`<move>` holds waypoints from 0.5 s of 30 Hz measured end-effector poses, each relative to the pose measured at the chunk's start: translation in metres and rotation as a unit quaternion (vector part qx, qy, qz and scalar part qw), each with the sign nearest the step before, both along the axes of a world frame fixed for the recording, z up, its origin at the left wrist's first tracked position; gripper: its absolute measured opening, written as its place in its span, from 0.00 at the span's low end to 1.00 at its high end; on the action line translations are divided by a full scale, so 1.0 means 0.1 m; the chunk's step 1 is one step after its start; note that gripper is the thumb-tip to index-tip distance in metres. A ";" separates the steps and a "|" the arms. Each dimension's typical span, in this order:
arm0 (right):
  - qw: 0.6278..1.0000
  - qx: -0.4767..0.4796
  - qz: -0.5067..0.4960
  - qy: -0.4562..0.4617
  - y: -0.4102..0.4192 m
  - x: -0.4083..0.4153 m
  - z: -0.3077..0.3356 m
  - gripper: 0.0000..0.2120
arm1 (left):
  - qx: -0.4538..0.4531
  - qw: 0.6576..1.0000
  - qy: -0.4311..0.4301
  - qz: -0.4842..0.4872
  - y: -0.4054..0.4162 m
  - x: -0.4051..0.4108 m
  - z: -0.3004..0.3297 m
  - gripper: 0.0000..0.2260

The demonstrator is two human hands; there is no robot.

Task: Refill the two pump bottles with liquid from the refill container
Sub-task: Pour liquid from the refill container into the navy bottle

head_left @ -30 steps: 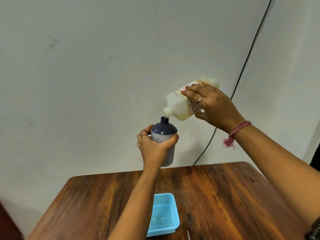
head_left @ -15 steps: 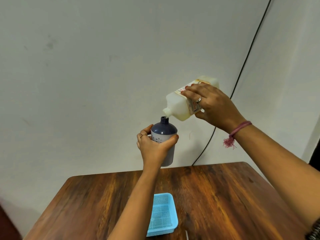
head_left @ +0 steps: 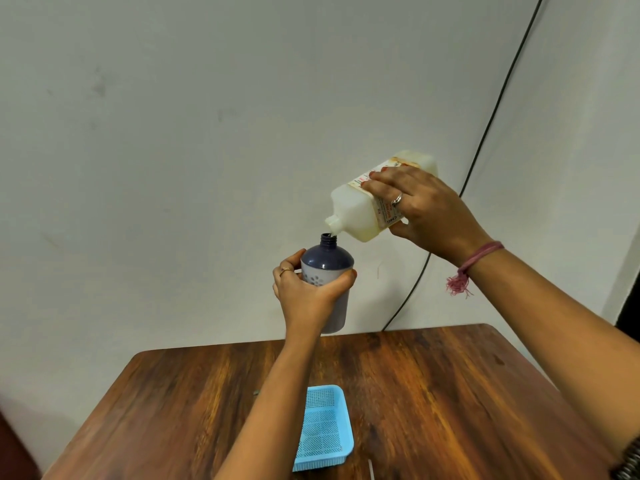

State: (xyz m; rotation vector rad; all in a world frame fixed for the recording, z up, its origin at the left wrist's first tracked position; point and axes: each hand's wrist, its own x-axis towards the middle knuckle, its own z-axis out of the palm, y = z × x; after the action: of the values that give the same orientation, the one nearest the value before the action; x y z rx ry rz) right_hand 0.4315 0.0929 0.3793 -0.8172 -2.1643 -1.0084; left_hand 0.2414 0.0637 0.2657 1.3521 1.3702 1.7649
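Observation:
My left hand [head_left: 306,292] grips a pump bottle [head_left: 328,263] with a dark blue top and pale floral body, held upright in the air above the table, its neck open with no pump on it. My right hand [head_left: 427,211] holds the white refill container [head_left: 360,210], tilted spout-down to the left. Its spout sits just above and right of the bottle's open neck, and a thin pale stream of liquid joins the two. Only one pump bottle is in view.
Below the hands is a brown wooden table [head_left: 433,393] against a pale wall. A light blue mesh basket [head_left: 323,427] lies near its front middle. A black cable [head_left: 485,143] runs down the wall behind the right hand.
Both hands keep nearly the same pose. The refill container stays tilted over the bottle's neck, with the pour continuing.

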 end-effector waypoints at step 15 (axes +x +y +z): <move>1.000 0.009 -0.001 -0.008 0.00 -0.02 0.02 0.33 | 0.000 1.000 0.004 0.002 -0.02 -0.01 -0.01 0.41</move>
State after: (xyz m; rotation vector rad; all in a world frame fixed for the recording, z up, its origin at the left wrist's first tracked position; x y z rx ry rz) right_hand 0.4299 0.0928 0.3816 -0.8052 -2.1663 -1.0372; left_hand 0.2400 0.0616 0.2647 1.3595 1.3765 1.7643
